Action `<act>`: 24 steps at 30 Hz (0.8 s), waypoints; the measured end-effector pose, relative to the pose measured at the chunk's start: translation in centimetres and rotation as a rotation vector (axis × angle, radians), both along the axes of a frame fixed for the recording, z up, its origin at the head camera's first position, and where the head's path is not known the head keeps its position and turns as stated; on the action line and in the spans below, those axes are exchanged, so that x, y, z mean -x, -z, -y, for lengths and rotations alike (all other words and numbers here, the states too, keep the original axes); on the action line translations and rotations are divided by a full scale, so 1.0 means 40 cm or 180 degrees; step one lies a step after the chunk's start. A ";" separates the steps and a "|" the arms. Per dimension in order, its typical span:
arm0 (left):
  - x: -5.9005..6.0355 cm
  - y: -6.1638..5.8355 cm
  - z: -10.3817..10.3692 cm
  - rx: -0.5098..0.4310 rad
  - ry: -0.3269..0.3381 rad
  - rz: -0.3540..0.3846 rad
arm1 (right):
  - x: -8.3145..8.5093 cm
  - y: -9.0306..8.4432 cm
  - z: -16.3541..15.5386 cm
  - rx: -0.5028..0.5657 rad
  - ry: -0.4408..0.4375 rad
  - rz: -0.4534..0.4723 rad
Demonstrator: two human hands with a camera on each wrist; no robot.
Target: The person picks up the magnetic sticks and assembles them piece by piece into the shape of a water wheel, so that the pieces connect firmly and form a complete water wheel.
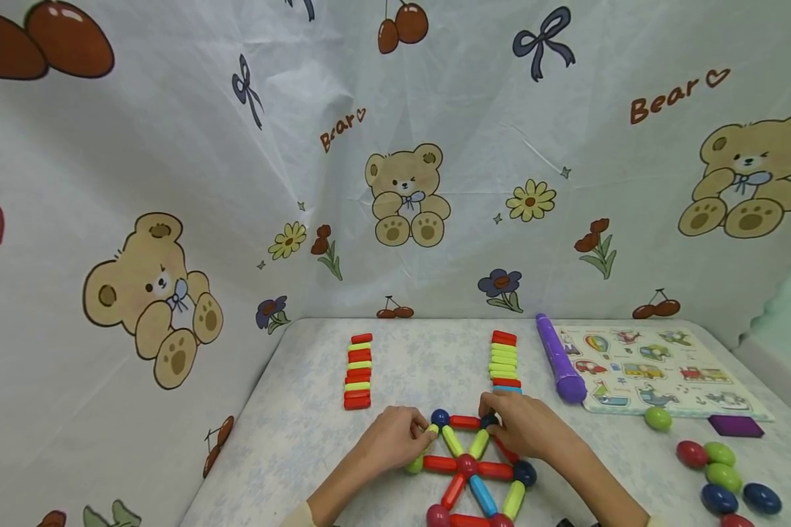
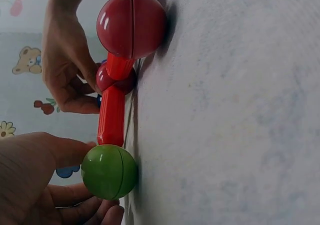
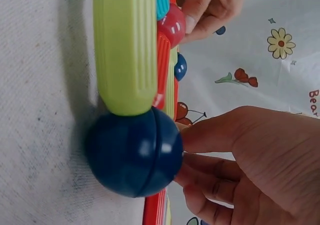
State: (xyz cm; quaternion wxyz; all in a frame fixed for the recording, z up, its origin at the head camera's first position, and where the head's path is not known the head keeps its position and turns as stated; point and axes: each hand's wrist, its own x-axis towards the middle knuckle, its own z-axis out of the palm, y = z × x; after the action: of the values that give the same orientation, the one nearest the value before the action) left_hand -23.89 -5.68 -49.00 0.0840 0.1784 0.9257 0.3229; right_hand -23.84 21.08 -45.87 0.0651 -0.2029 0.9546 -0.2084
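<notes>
On the near middle of the speckled table (image 1: pixel 303 410) lies a flat frame of magnetic sticks and balls (image 1: pixel 468 468), spokes running out from a red ball (image 1: pixel 466 464) at its centre. Both hands are at its far edge. The left hand (image 1: pixel 395 439) sits at the left side, its fingers curled and pinching a yellow-green stick (image 1: pixel 431 430) just beside a dark blue ball (image 1: pixel 439 418); a green ball (image 2: pixel 109 171) rests against this hand's thumb in the left wrist view, joined to a red stick (image 2: pixel 112 116). The right hand (image 1: pixel 527 428) is at the right side, fingers bent down over another dark blue ball (image 1: pixel 488 421) at the end of the red stick (image 1: pixel 464 421) that spans the far edge; what exactly its fingertips grip I cannot tell. A third dark blue ball (image 3: pixel 135 152), at the frame's right corner, lies against the side of this hand, with a fat yellow-green stick (image 3: pixel 125 45) joined to it.

Farther back are two rows of spare sticks, one on the left (image 1: pixel 358 371) and one on the right (image 1: pixel 504 360). Right of these lie a purple pen-shaped thing (image 1: pixel 557 359) and a picture puzzle board (image 1: pixel 652 369). Loose balls (image 1: pixel 718 476) sit at the near right.
</notes>
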 end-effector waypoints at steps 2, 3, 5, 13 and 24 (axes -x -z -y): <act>-0.001 -0.002 0.003 0.0062 0.0017 -0.0026 | -0.001 -0.007 0.000 -0.0029 0.0052 0.0062; -0.001 -0.003 0.004 0.0094 0.0026 -0.0032 | -0.002 -0.009 0.000 -0.0047 0.0073 0.0096; 0.001 -0.004 0.004 0.0137 0.0043 -0.0054 | -0.004 -0.016 -0.001 -0.0092 0.0088 0.0172; 0.012 0.001 -0.002 0.0267 0.0051 -0.0265 | -0.005 -0.014 -0.009 -0.0149 -0.0074 0.0287; 0.022 -0.018 0.049 0.0435 -0.0129 -0.0983 | -0.003 0.027 0.023 0.0101 -0.0833 -0.0283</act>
State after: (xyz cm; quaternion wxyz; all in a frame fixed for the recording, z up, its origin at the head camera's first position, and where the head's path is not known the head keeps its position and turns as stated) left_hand -24.78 -7.66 -48.28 -0.0538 0.2010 0.9508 0.2296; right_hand -23.71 20.14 -46.95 0.0461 -0.3357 0.9184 -0.2040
